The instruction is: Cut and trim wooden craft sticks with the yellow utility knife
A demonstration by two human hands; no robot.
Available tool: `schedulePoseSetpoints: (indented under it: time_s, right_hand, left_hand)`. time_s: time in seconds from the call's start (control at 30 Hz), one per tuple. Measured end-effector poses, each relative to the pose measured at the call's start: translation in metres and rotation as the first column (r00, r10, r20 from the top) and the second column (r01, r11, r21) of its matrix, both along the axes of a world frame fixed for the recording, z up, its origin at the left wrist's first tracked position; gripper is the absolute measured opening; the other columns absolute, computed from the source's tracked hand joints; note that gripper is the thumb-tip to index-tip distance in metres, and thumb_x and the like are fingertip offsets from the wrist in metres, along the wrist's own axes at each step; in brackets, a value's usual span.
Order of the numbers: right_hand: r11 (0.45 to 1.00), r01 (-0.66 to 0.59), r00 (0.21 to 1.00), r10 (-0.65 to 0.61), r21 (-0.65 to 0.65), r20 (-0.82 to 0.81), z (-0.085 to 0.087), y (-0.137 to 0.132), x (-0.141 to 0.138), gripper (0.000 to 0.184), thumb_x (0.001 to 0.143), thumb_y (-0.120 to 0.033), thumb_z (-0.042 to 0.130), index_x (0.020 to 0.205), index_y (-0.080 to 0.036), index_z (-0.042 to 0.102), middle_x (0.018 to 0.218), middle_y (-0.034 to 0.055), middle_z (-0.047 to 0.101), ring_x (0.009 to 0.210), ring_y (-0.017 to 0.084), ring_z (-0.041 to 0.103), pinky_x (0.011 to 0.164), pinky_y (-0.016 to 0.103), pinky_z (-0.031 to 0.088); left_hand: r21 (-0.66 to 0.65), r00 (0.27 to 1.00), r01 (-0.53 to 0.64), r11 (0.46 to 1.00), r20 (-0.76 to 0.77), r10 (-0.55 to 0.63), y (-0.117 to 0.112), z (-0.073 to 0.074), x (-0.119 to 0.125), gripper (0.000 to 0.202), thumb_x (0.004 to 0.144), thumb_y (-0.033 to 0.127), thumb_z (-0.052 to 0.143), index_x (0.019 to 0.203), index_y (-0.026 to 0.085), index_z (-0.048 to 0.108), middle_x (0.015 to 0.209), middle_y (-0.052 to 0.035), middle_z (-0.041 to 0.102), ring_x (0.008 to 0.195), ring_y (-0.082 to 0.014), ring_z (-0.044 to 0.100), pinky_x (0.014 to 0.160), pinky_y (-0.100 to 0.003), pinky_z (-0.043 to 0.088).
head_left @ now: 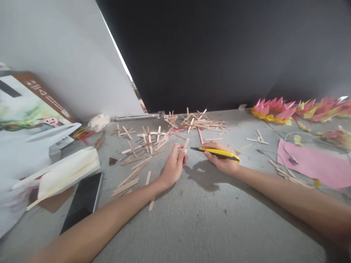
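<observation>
Between the thumb and fingers of my left hand [174, 163] a popsicle stick [186, 144] is pinched, its upper end pointing up. My right hand [222, 160] is closed around a yellow and black utility knife [219, 152]. The knife's dark tip points left, a short way from the stick and apart from it. Beyond my hands lies a heap of popsicle sticks [211, 124], some of them joined into crosses. More crossed sticks [149, 140] stand and lie to the left of the heap.
A phone [82, 199] lies by my left forearm, beside a white paper packet [70, 173] and plastic bag. To the right are pink paper [315, 164], a cable [286, 140] and pink and yellow folded-paper pieces [274, 111]. A dark panel [233, 54] rises behind.
</observation>
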State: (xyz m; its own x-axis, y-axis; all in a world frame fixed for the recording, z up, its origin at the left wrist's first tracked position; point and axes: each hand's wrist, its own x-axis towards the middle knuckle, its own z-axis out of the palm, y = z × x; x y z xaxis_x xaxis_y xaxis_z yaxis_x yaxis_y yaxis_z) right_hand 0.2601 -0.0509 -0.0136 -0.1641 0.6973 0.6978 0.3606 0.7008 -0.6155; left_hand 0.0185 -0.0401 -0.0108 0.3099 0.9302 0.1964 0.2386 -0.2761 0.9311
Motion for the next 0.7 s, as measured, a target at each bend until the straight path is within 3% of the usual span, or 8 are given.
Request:
schedulePoseSetpoints:
  time_s: [0.13, 0.3, 0.5, 0.7]
  right_hand:
    - [0.997, -0.076, 0.996, 0.074, 0.032, 0.057, 0.0066, -0.0054, -0.0006, 0.021, 0.106, -0.031, 0.068, 0.126, -0.027, 0.076, 0.104, 0.0059, 0.083, 0.084, 0.017, 0.079, 0.081, 0.029, 0.064]
    - [0.990, -0.133, 0.987, 0.127, 0.055, 0.098, 0.0063, -0.0058, -0.0028, 0.029, 0.108, -0.025, 0.064, 0.137, -0.027, 0.071, 0.114, 0.0057, 0.084, 0.094, 0.015, 0.082, 0.090, 0.026, 0.065]
    - [0.987, -0.148, 0.981, 0.139, 0.060, 0.132, 0.0089, -0.0050, -0.0032, 0.031, 0.110, -0.027, 0.061, 0.140, -0.029, 0.071, 0.115, 0.0060, 0.084, 0.093, 0.017, 0.082, 0.088, 0.029, 0.066]
    - [0.986, -0.159, 0.979, 0.150, 0.056, 0.139, 0.0077, -0.0050, -0.0024, 0.032, 0.110, -0.027, 0.060, 0.141, -0.028, 0.070, 0.113, 0.0067, 0.084, 0.092, 0.017, 0.080, 0.087, 0.030, 0.065]
  left_hand:
    - [-0.043, 0.997, 0.035, 0.998, 0.068, -0.032, 0.0005, -0.0018, 0.0008, 0.044, 0.111, 0.064, 0.040, 0.126, 0.024, 0.049, 0.077, 0.0037, 0.058, 0.066, -0.0147, 0.054, 0.067, -0.029, 0.044]
    - [-0.058, 0.997, 0.035, 0.998, 0.075, -0.030, -0.0010, 0.0010, 0.0020, 0.045, 0.111, 0.063, 0.043, 0.130, 0.023, 0.051, 0.077, 0.0038, 0.059, 0.065, -0.0141, 0.055, 0.069, -0.029, 0.045]
    - [-0.055, 0.998, 0.036, 0.998, 0.051, -0.034, -0.0045, 0.0077, 0.0027, 0.041, 0.111, 0.059, 0.044, 0.129, 0.023, 0.051, 0.076, 0.0038, 0.060, 0.067, -0.0148, 0.056, 0.070, -0.029, 0.046]
    - [-0.070, 0.999, 0.037, 0.997, 0.025, -0.035, -0.0035, 0.0055, 0.0024, 0.041, 0.110, 0.060, 0.044, 0.128, 0.023, 0.051, 0.074, 0.0043, 0.061, 0.066, -0.0152, 0.057, 0.070, -0.030, 0.046]
